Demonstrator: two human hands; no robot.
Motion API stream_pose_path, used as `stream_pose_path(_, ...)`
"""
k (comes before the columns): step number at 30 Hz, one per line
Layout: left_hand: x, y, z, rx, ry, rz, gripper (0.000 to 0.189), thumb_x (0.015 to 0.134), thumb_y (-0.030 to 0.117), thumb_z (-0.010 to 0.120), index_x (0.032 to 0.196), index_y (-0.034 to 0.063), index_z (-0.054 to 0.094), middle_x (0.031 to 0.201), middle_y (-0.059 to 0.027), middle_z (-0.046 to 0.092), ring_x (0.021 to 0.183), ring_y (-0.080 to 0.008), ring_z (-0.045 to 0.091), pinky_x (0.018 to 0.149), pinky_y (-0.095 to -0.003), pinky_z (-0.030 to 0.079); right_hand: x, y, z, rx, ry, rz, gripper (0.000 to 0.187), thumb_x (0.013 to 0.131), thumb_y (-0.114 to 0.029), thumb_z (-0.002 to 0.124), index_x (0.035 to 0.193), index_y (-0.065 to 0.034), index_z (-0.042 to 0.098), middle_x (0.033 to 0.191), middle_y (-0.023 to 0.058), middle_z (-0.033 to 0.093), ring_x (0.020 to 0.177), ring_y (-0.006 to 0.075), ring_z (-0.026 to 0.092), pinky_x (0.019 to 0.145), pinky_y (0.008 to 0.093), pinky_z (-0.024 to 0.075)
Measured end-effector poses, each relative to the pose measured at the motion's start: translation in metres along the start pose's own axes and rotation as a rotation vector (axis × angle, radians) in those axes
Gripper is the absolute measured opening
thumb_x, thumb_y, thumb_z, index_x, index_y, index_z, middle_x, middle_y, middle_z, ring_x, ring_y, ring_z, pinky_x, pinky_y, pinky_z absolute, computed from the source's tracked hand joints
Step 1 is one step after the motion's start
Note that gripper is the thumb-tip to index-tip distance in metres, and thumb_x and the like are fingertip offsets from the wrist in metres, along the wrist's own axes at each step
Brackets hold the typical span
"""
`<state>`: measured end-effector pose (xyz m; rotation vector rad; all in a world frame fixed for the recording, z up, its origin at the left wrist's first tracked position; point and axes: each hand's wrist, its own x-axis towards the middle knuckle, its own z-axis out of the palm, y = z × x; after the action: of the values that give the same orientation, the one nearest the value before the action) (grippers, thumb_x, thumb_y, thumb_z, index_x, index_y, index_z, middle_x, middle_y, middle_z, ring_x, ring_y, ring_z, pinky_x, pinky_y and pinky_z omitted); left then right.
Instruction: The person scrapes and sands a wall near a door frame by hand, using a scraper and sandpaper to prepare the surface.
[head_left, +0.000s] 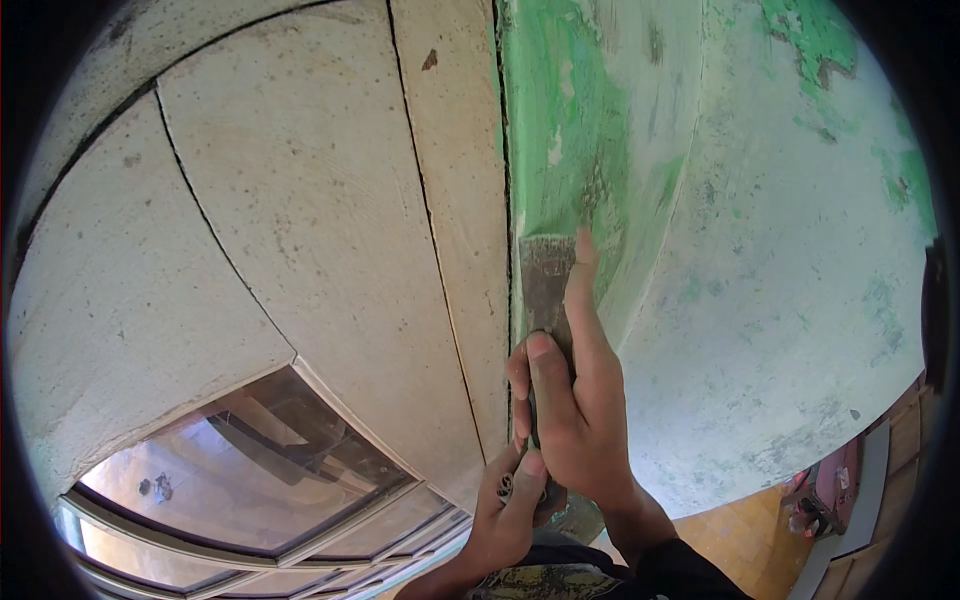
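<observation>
Both hands are on a flat-bladed scraper (546, 281), held with its blade pointing up the wall. My right hand (577, 420) grips it around the lower blade, thumb on the blade's face and index finger stretched along the right edge. Lower down, my left hand (514, 506) closes around the handle end, most of which the fingers hide. A small curl of wire-like material shows by the left fingers; I cannot tell what it is. The worn, paint-flecked blade tip lies against a narrow strip of wall with peeling green paint (559, 150), right beside a dark vertical gap.
Dirty off-white panels (315, 187) with dark seams fill the left. Framed glass panes (247, 465) stand at lower left. On the right, a whitish wall (780, 285) curves away with green patches. A tiled floor (739, 555) and a reddish piece of furniture (832, 487) show at lower right.
</observation>
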<state>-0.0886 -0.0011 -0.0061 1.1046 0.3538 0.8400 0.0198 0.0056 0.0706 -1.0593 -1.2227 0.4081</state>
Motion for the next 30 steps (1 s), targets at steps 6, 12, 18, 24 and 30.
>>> stream_pose_path(6, 0.008, 0.005, 0.006, 0.015, -0.006, 0.030, 0.041, 0.103, 0.042, 0.046, 0.111, 0.0020, 0.049, 0.073, -0.0038, 0.055, 0.051, -0.0078, 0.047, 0.043, -0.0216, 0.030, 0.008, -0.005, -0.003, 0.003, -0.008, 0.015, 0.067, 0.100, -0.008, 0.036, 0.158, -0.0119, 0.002, 0.067, 0.0006, 0.049, 0.047, 0.0042, 0.040, 0.043, 0.0209, 0.0394)
stream_pose_path(12, 0.008, 0.011, 0.012, 0.028, -0.027, 0.034, 0.040, 0.104, 0.041, 0.046, 0.111, 0.0016, 0.049, 0.070, -0.0028, 0.053, 0.051, -0.0073, 0.047, 0.042, -0.0216, 0.029, 0.008, -0.010, -0.008, -0.006, -0.014, -0.008, 0.067, 0.101, -0.009, 0.036, 0.158, -0.0116, 0.003, 0.066, -0.0002, 0.048, 0.047, 0.0041, 0.041, 0.043, 0.0210, 0.0397)
stream_pose_path(18, 0.013, 0.005, 0.003, 0.046, -0.011, 0.068, 0.040, 0.104, 0.041, 0.045, 0.111, 0.0017, 0.050, 0.069, -0.0016, 0.052, 0.049, -0.0063, 0.044, 0.041, -0.0215, 0.027, 0.011, 0.000, -0.001, -0.032, 0.014, -0.053, 0.066, 0.102, -0.010, 0.038, 0.158, -0.0111, 0.004, 0.065, -0.0005, 0.047, 0.046, 0.0042, 0.039, 0.043, 0.0211, 0.0396)
stream_pose_path(24, 0.010, -0.002, 0.005, 0.073, 0.002, 0.107, 0.038, 0.104, 0.039, 0.044, 0.111, 0.0019, 0.050, 0.068, -0.0005, 0.052, 0.048, -0.0048, 0.043, 0.041, -0.0204, 0.026, 0.005, 0.007, 0.000, -0.048, 0.021, -0.089, 0.066, 0.101, -0.010, 0.038, 0.158, -0.0106, 0.004, 0.064, -0.0004, 0.047, 0.046, 0.0038, 0.039, 0.043, 0.0206, 0.0388)
stream_pose_path(30, 0.022, -0.001, 0.004, 0.105, -0.031, 0.145, 0.038, 0.104, 0.040, 0.045, 0.112, 0.0031, 0.050, 0.069, -0.0003, 0.053, 0.049, -0.0038, 0.045, 0.042, -0.0195, 0.028, 0.014, 0.001, -0.003, -0.042, 0.043, -0.103, 0.066, 0.101, -0.009, 0.039, 0.158, -0.0109, 0.006, 0.065, -0.0004, 0.048, 0.045, 0.0037, 0.039, 0.041, 0.0203, 0.0386)
